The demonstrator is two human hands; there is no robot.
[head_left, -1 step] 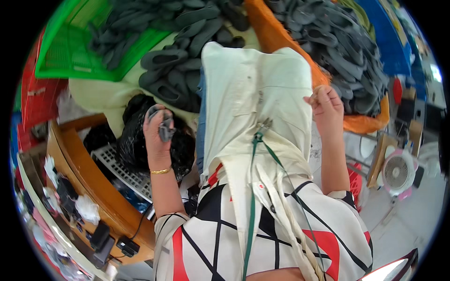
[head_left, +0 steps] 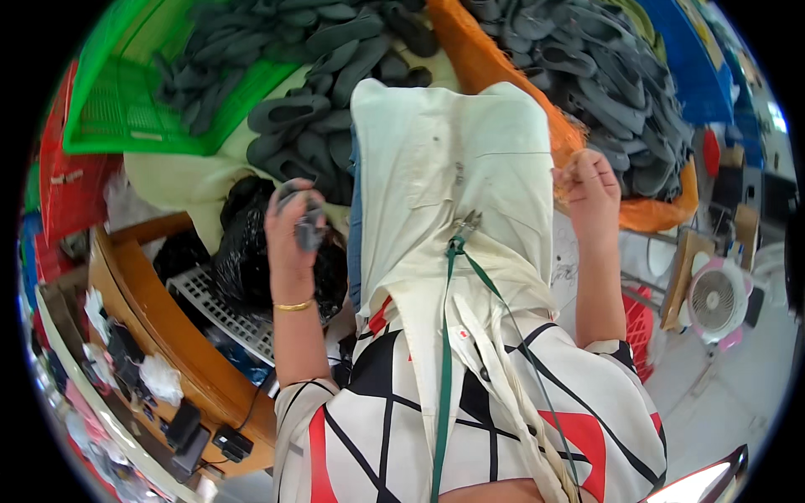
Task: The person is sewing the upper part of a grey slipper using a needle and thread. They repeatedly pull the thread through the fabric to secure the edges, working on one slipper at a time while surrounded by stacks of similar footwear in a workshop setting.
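My left hand (head_left: 291,243) is closed around a small crumpled dark-grey piece (head_left: 310,226), slightly blurred, above a black plastic bag (head_left: 239,239). To the right of my lap, my right hand (head_left: 594,180) is raised with its fingers curled and the tips pressed together; whether anything is pinched in them does not show. It is close to the edge of an orange woven sack (head_left: 671,214) filled with dark-grey slip-on shoes (head_left: 620,109). A cream apron (head_left: 453,142) covers my lap. On it lie small metal snips (head_left: 468,223) tied to a green ribbon (head_left: 450,335).
More grey shoes (head_left: 289,113) spill from a tilted green crate (head_left: 109,126) onto pale cloth. At left stands a wooden drawer unit (head_left: 168,335) beside a white plastic rack (head_left: 222,306). On the right are a white-and-pink fan (head_left: 717,302) and a blue crate (head_left: 700,92).
Both hands have shifted slightly to the right, and the left hand has turned a little with the grey piece still in it. The view has moved slightly too.
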